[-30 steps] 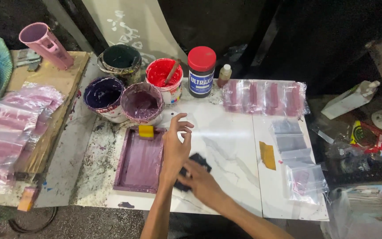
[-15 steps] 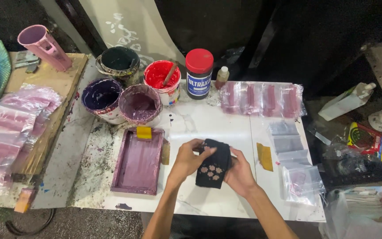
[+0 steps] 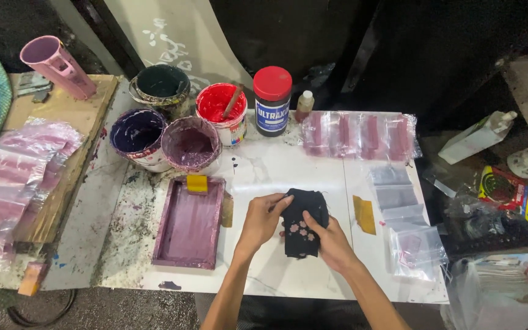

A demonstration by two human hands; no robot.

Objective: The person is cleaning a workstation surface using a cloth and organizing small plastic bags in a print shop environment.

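Both hands hold a small black cloth [image 3: 304,221] with pale pink flowers, which lies on the white desk [image 3: 264,177] near its front edge. The left hand [image 3: 261,219] has its fingers curled and pinches the upper left edge of the cloth. The right hand [image 3: 331,239] covers the lower right part, with fingers closed on it.

Just to the left of the left hand stands a purple rectangular tray [image 3: 189,223] with a yellow scraper [image 3: 197,183] at its top end. Behind it stand four open paint buckets: dark blue [image 3: 137,133], mauve [image 3: 190,145], dark green [image 3: 162,85] and red [image 3: 220,107]. A jar with a red lid [image 3: 272,91] stands beside them. To the right of the cloth lie a yellow strip [image 3: 364,214] and clear plastic bags [image 3: 407,235], and further back a row of packed pink pieces [image 3: 359,134]. Nothing lies between the hands and the cloth.
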